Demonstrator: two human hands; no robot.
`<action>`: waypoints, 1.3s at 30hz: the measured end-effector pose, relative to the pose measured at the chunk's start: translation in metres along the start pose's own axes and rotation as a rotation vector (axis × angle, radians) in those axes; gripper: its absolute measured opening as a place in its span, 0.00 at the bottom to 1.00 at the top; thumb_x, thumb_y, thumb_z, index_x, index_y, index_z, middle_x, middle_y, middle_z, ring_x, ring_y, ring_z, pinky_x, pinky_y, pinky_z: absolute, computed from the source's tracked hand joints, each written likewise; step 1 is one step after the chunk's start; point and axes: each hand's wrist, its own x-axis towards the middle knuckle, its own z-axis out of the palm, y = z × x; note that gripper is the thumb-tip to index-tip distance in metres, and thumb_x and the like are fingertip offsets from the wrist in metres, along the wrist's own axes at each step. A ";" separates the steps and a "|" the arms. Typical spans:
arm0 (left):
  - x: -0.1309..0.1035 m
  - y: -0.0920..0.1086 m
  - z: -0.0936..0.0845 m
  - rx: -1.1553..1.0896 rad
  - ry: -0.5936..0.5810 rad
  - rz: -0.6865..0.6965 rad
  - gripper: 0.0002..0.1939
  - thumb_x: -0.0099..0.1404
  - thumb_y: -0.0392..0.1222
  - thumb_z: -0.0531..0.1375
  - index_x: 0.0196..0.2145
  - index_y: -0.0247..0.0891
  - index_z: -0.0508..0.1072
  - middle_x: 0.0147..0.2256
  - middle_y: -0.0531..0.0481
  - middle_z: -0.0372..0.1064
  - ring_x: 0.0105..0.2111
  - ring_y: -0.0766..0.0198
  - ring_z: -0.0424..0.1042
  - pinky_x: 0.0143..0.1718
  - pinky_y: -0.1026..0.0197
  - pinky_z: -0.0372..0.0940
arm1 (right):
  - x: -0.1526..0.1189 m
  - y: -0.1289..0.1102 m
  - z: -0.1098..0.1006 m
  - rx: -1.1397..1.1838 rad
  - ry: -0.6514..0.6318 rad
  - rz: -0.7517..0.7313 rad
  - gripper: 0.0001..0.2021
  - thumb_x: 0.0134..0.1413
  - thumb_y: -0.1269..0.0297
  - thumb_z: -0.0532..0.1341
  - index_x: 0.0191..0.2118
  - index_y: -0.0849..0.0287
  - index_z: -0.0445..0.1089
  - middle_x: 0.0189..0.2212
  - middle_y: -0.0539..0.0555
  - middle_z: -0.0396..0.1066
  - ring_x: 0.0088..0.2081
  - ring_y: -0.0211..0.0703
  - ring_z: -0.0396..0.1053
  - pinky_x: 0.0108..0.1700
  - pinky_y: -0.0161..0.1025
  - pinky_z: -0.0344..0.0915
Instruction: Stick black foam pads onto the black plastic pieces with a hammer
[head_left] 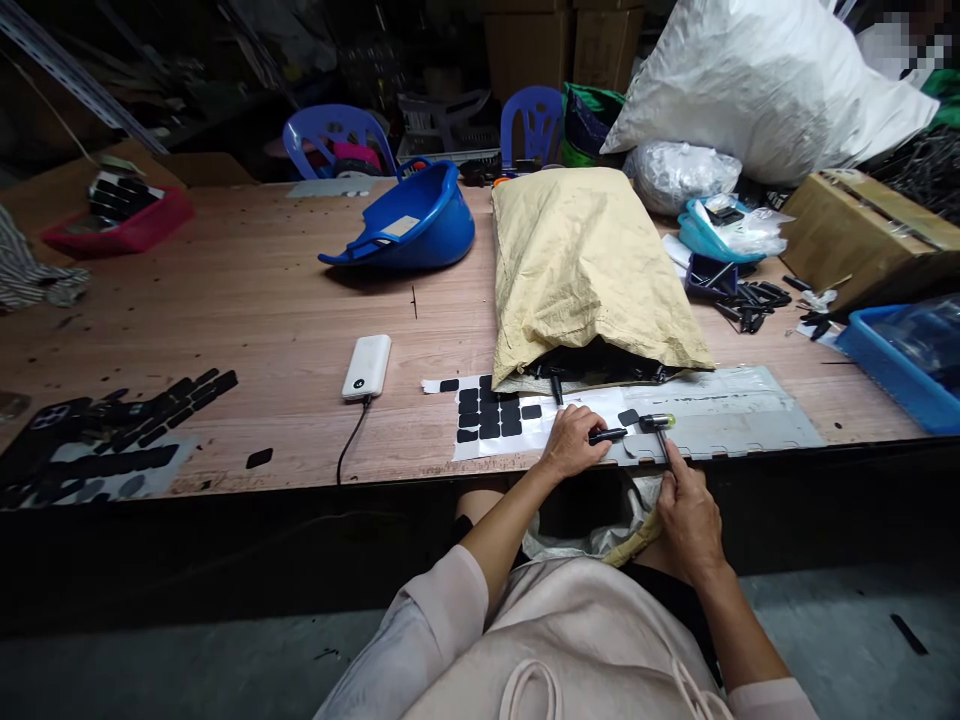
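Near the table's front edge, my left hand is closed around a small black cylindrical piece, whose end points right. My right hand grips the handle of a small hammer; its head has a yellowish tip and lies just right of the black piece. A black rounded patch rests on the white sheet between them. Left of my left hand, rows of black rounded stickers sit on white backing. Beyond my hands lies a yellow woven sack, its open mouth showing many black pieces.
A white power bank with a cable lies left. Behind it stands a blue basin. Black strips lie far left, a red tray behind. Rightward are loose black pieces, a cardboard box and a blue tray.
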 end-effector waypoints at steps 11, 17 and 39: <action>-0.120 -0.011 0.036 -0.154 -0.234 0.053 0.09 0.61 0.40 0.67 0.41 0.42 0.78 0.35 0.51 0.79 0.34 0.59 0.77 0.40 0.59 0.69 | 0.000 -0.001 0.003 0.001 0.014 -0.004 0.29 0.69 0.65 0.52 0.73 0.52 0.67 0.39 0.59 0.74 0.42 0.50 0.70 0.36 0.40 0.65; -0.126 -0.022 0.052 0.018 -0.470 -0.330 0.17 0.60 0.39 0.69 0.48 0.43 0.77 0.38 0.50 0.80 0.40 0.53 0.81 0.40 0.56 0.71 | 0.001 0.000 0.004 -0.028 0.017 -0.020 0.29 0.70 0.64 0.52 0.73 0.53 0.66 0.39 0.60 0.74 0.43 0.52 0.70 0.36 0.42 0.66; 0.000 -0.010 -0.064 0.212 0.164 -0.579 0.05 0.67 0.39 0.65 0.41 0.41 0.79 0.42 0.42 0.79 0.43 0.50 0.78 0.41 0.55 0.68 | 0.001 0.003 0.009 0.020 0.010 -0.035 0.30 0.68 0.66 0.53 0.73 0.53 0.66 0.38 0.58 0.75 0.46 0.53 0.69 0.42 0.44 0.68</action>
